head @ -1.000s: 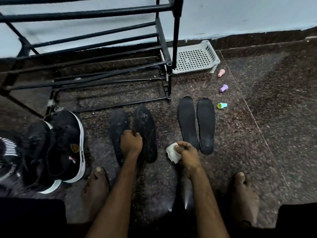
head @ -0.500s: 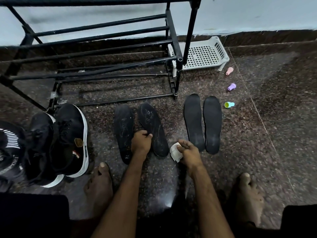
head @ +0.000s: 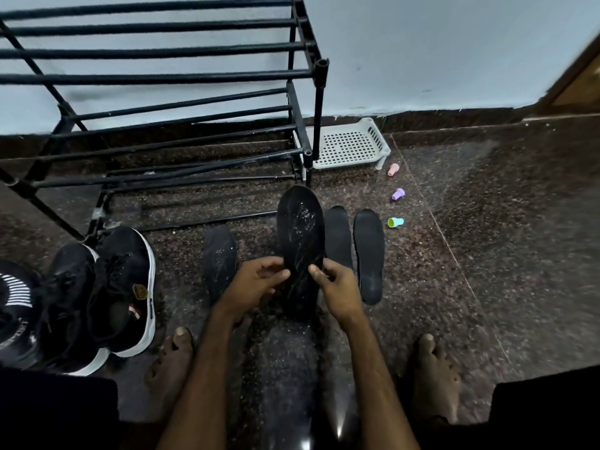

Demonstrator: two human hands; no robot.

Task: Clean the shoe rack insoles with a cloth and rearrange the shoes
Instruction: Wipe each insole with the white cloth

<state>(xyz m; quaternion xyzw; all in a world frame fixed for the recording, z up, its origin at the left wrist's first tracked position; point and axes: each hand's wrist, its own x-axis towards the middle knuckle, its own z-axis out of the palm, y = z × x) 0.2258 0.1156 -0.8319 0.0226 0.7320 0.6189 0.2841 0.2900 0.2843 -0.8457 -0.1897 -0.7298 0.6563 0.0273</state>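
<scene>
Head view: the job is looking about half done at most. The rack (head: 194, 76) is standing bare, and the shoes (head: 120, 287) are waiting on the floor (head: 487, 254) to its left, not yet put back. Four insoles are out. The right pair (head: 368, 254) is lying flat and looking plain black, so I judge it already wiped. The second insole (head: 219, 258) is lying flat left of the hands and is showing pale dust. The held insole (head: 300, 235) is dusty too. It is being lifted off the floor, toe tilting toward the rack. The left hand (head: 256, 284) is pinching its left edge and the right hand (head: 337, 287) its right edge, fingers (head: 316, 271) curling round the heel end.

Half a second ago this insole was lying on the floor under the left hand alone, and the right hand was holding a white cloth beside it. Now the cloth is hidden from view; whether it is tucked behind the insole I cannot tell.
</scene>
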